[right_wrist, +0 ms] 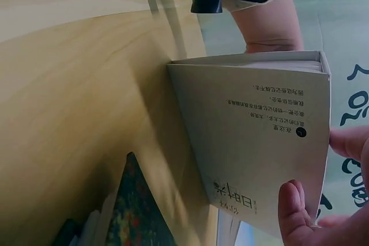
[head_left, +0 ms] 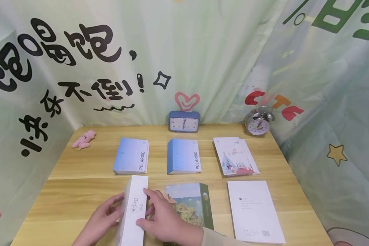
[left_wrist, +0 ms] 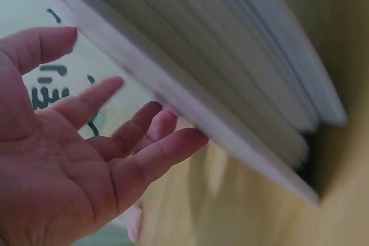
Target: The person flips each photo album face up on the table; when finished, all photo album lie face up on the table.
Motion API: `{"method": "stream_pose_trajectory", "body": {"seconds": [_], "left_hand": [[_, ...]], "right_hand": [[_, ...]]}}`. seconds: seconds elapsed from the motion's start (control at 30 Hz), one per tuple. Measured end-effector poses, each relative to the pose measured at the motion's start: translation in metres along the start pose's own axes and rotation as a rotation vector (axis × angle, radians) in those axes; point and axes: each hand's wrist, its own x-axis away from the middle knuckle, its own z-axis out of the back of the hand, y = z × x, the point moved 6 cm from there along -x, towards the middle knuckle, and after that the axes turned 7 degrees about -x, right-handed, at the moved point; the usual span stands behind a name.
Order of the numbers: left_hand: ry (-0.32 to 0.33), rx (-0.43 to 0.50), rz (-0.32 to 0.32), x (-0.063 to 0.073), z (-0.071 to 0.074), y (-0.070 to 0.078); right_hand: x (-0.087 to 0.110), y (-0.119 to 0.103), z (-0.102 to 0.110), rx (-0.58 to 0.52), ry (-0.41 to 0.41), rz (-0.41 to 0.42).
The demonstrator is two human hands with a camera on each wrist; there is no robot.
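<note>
A thick white photo album (head_left: 136,208) stands on edge on the table, its lettered spine facing up. My right hand (head_left: 164,217) grips it from the right, with thumb and forefinger at the spine; in the right wrist view the thumb lies on the printed cover (right_wrist: 259,136). On the other side, my left hand (head_left: 103,215) has its fingers spread and fairly straight, fingertips right at the cover's edge in the left wrist view. Page blocks (left_wrist: 230,56) show between the covers there. Just right of the album lies a book with a painted seaside cover (head_left: 184,205), partly hidden by my right hand.
Two blue POLAROID albums (head_left: 130,155) (head_left: 183,155) and a white tent-picture album (head_left: 235,155) form a back row. A white album (head_left: 255,212) lies front right. Behind are a pink plush toy (head_left: 84,139), a blue clock (head_left: 184,121) and a silver alarm clock (head_left: 258,122), before a printed curtain (head_left: 209,61).
</note>
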Motion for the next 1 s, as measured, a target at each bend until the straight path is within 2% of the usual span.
{"method": "stream_pose_trajectory", "body": {"seconds": [0.1, 0.3, 0.43, 0.53, 0.63, 0.83, 1.0], "left_hand": [[0.019, 0.021, -0.044, 0.003, -0.001, 0.011], [0.055, -0.017, -0.256, 0.014, -0.003, 0.044], [0.058, -0.025, -0.321, 0.020, -0.005, 0.052], [0.072, -0.032, -0.330, 0.021, -0.005, 0.052], [0.073, 0.000, -0.320, 0.020, -0.004, 0.051], [0.066, 0.048, -0.318, 0.019, 0.001, 0.047], [0.072, 0.063, -0.329, 0.018, 0.005, 0.043]], "right_hand": [[0.000, 0.001, 0.000, -0.057, 0.011, 0.007], [-0.001, 0.000, 0.000, -0.103, 0.058, 0.032], [-0.001, -0.003, 0.000, -0.133, 0.098, 0.050], [-0.002, -0.006, -0.002, -0.167, 0.096, 0.058], [-0.003, -0.008, -0.003, -0.174, 0.088, 0.067], [-0.004, -0.009, -0.007, -0.166, 0.058, 0.154], [-0.005, -0.003, -0.011, -0.204, 0.030, 0.204]]}}
